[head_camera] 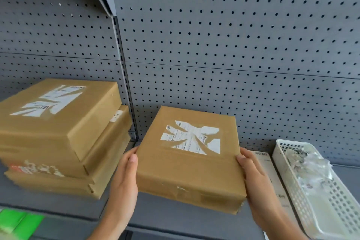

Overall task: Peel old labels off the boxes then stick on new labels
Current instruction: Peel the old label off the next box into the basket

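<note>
A flat brown cardboard box (187,169) is held above the grey shelf (169,214), between both hands. On its top sits a torn white old label (191,138) with printed text. My left hand (124,177) grips the box's left side, thumb on the top edge. My right hand (253,179) grips the right side the same way. At the left, a stack of brown boxes (58,136) stands on the shelf; the top one carries a torn white label (50,101).
A white perforated plastic basket (319,191) with crumpled peeled scraps stands at the right. A sheet of white labels (272,177) lies between it and the held box. Grey pegboard (233,45) backs the shelf. Something green (17,222) shows at the bottom left.
</note>
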